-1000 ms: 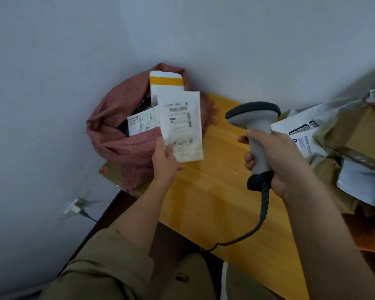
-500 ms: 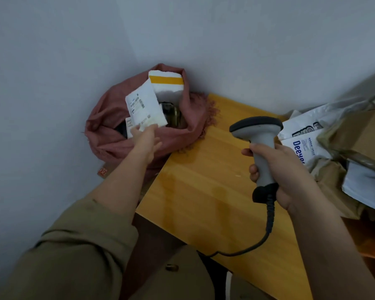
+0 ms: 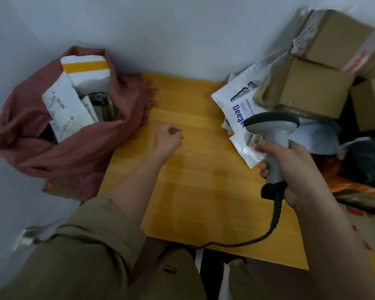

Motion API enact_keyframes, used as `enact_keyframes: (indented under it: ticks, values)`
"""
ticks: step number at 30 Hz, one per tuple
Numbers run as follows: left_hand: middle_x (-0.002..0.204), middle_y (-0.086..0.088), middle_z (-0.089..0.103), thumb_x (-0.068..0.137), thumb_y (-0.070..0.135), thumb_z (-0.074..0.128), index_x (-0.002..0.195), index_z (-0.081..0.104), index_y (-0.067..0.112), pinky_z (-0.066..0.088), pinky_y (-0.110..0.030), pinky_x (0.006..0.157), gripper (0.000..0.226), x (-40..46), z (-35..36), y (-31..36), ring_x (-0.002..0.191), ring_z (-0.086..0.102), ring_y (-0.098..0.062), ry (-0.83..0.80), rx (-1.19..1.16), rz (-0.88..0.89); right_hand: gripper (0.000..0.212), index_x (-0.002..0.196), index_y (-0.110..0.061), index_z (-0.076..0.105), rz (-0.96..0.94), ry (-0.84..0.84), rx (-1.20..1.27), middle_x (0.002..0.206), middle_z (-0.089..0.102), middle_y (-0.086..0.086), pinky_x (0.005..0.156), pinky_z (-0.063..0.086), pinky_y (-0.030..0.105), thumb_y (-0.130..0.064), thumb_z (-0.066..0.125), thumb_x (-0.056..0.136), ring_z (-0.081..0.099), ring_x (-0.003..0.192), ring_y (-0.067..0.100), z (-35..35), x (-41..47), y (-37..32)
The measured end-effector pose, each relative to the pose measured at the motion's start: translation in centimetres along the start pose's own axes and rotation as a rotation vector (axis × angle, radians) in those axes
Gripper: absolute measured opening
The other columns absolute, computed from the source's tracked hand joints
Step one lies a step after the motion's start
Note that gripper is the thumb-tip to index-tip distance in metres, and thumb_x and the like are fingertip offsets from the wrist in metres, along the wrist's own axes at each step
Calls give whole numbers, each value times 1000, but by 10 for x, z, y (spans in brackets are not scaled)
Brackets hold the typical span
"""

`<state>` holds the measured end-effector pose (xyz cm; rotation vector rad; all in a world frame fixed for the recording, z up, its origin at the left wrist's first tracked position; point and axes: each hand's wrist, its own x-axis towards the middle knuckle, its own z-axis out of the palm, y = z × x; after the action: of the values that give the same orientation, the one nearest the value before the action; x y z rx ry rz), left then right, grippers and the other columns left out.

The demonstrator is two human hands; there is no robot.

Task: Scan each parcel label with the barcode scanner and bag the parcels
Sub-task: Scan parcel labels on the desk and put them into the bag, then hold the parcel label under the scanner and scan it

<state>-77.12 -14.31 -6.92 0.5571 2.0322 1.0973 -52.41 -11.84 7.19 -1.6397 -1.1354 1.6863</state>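
Hands at the worktop (image 3: 193,191): left hand (image 3: 168,138) empty, loosely curled beside the bag (image 3: 52,156), apparently reaching for unscanned parcels (image 3: 238,111); right hand (image 3: 290,169) grips the barcode scanner (image 3: 274,135) ready.

Yellow wooden bench (image 3: 195,191) pushed into a corner, plain grey-white walls (image 3: 182,29) behind and left, dim flat light.

The soft red cloth bag (image 3: 59,152) sits off the left edge of the yellow wooden table (image 3: 195,180), with white paper parcels (image 3: 67,109) inside; brown cardboard boxes (image 3: 307,89) pile at the far right corner.
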Motion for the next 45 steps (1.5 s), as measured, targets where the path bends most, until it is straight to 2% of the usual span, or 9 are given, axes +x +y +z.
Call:
enact_keyframes:
  ticks: [5,14,17,20,24,28,32,39,45]
  values:
    - [109,-1,56,92,18,63,118,59,8,49,-31,77,28,-13,107,3,92,55,-15,-280,247,201,8,97,-14,61,-38,88,-41,81,62,6,42,43,22,-16,66,91,54,45,8,-51,9,7]
    - [125,-1,51,81,64,63,135,43,13,48,-33,92,78,-26,202,40,112,54,-18,-365,-25,-36,7,101,-16,60,-10,81,-87,53,57,-6,43,43,22,-18,63,94,52,45,10,-100,29,13]
    - [124,0,45,78,51,75,144,33,12,48,-34,95,88,-19,210,45,114,51,-19,-361,45,-84,6,100,-17,60,-8,61,-90,49,56,-8,43,43,22,-20,62,95,52,45,10,-107,35,11]
    - [128,-5,54,81,29,78,134,43,8,56,-42,90,67,-16,211,46,107,61,-23,-421,-78,-252,6,100,-17,60,-5,60,-98,49,57,-9,43,44,22,-20,62,95,52,44,10,-109,40,11]
    - [112,-10,62,82,15,73,97,55,14,60,-34,78,23,-19,201,34,93,66,-20,-479,-170,-286,8,101,-14,60,11,58,-87,48,57,-10,41,43,20,-19,63,95,52,43,9,-106,42,15]
    - [117,-6,59,83,22,72,115,50,11,58,-27,75,40,-18,169,17,104,61,-19,-509,-189,-357,11,102,-11,62,25,51,-69,54,59,-7,42,44,20,-18,63,94,53,44,8,-96,39,19]
    - [114,-8,57,84,22,72,102,50,13,56,-33,83,30,-15,129,1,105,58,-22,-505,-224,-412,16,107,-9,61,28,34,-56,77,60,5,44,46,22,-17,64,94,54,46,8,-76,35,24]
    - [116,-9,58,86,20,69,123,50,4,52,-28,72,44,-12,36,-11,99,57,-21,-379,-227,-425,17,107,-13,61,29,-62,-64,60,57,-1,48,45,26,-20,66,92,54,48,10,-26,31,23]
    - [121,0,30,74,17,82,122,37,25,48,-26,78,67,-13,-16,-13,105,43,-21,-76,131,-11,13,103,-11,60,3,-152,-67,49,56,-6,48,44,27,-17,65,92,52,45,10,10,24,18]
